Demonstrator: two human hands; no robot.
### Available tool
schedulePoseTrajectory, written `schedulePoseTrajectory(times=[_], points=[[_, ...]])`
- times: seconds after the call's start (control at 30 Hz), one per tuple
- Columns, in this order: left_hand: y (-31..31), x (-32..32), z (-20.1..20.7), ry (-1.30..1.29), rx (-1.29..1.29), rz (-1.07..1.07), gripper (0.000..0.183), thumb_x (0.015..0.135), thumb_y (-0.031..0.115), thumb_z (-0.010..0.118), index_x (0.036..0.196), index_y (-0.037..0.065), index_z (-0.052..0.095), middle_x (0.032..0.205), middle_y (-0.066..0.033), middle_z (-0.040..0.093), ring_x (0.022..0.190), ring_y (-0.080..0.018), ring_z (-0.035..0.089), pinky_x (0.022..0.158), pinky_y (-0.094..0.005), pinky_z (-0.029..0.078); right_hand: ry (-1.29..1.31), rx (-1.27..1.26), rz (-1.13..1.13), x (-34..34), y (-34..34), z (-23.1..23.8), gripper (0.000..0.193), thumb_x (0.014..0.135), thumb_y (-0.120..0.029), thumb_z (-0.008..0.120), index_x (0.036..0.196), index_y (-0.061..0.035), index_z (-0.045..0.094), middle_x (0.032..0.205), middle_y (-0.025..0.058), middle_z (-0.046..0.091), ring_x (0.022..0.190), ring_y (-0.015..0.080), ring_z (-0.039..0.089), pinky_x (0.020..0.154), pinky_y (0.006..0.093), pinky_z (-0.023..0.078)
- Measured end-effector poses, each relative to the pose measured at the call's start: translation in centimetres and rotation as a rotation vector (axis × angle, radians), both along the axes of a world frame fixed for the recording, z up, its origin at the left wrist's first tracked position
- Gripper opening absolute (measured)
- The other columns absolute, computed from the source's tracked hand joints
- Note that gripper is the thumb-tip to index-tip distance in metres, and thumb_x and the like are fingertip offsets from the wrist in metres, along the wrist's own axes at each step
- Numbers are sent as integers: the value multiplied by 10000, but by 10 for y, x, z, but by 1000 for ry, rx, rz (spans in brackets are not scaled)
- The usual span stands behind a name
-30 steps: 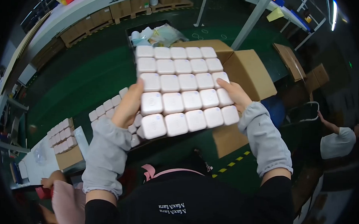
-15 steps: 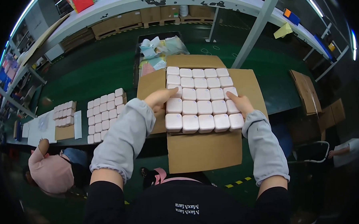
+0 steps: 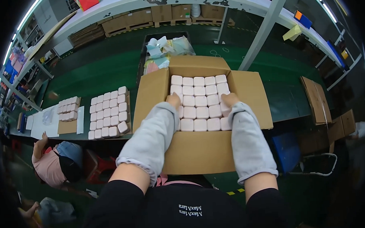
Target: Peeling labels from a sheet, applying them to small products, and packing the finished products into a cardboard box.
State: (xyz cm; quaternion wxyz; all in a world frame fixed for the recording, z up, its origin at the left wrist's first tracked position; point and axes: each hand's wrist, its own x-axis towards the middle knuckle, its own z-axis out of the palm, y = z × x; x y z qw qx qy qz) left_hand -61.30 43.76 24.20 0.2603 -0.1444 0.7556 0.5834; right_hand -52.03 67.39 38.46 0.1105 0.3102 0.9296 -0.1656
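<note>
Several rows of small white cases, rounded squares packed tightly side by side, sit down inside an open cardboard carton. My left hand grips the left side of this block, its fingers partly hidden between the cases and the carton wall. On the opposite side my right hand clasps the right edge, thumb toward the top, with the other fingers out of sight. The block is squeezed between both hands. Whether it rests on the carton's bottom I cannot tell. All four carton flaps stand folded outward.
More white cases stand in rows on the green bench at left, with a smaller group beyond. A co-worker in pink sits there. Behind the carton is a black bin of wrappings. A grey post rises at right; flattened cardboard leans nearby.
Both hands have lowered the block of white cases from above the carton down into it. The carton's inner walls now show around the block. The hands have come closer together.
</note>
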Motion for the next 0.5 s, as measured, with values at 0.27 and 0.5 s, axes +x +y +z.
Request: schedulePoseTrajectory(times=[0.27,0.5], points=[[43,18,-29,439,-584,-461,498,990,372,403,1129,-90,529,1141,-317,585,1093,-424,578,880,-469,493,97,138,-130,8,37,-91,520,968,-370,373,1111,66,617,1121,315,601,1077,428,585,935,469,469],[47,19,-16,412,-650,-337,473,979,382,462,1098,-63,568,995,-247,660,929,-338,668,782,-435,537,99,377,133,18,39,-102,325,969,-170,390,1092,7,634,1014,229,659,946,386,647,838,459,527]])
